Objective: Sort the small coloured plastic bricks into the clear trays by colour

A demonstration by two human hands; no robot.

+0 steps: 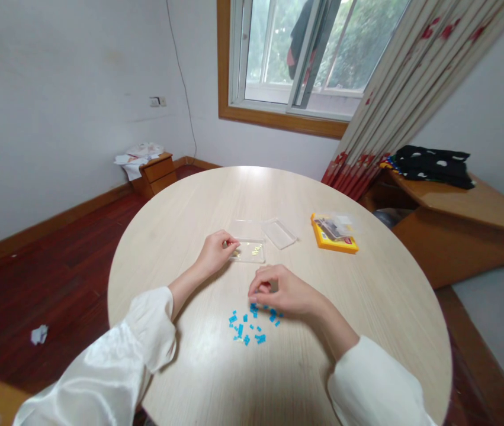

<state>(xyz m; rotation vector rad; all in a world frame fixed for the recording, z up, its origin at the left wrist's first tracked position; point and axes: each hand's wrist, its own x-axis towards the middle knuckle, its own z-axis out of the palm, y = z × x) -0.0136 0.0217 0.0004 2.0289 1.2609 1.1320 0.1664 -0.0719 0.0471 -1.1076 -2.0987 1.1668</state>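
My left hand is over the left end of a shallow clear plastic tray. Its thumb and index finger are pinched together, and what they hold, if anything, is too small to make out. Several tiny yellow pieces lie inside that tray. Closer to me, my right hand hovers at the back of a loose scatter of small blue building bricks. Its fingertips are brought together just above the bricks, and whatever is between them cannot be made out. The hand covers part of the pile.
A second clear tray lies behind the first. To the right is a yellow box with a clear plastic packet on top. All stand on a round pale wooden table. A wooden cabinet stands beyond its right edge.
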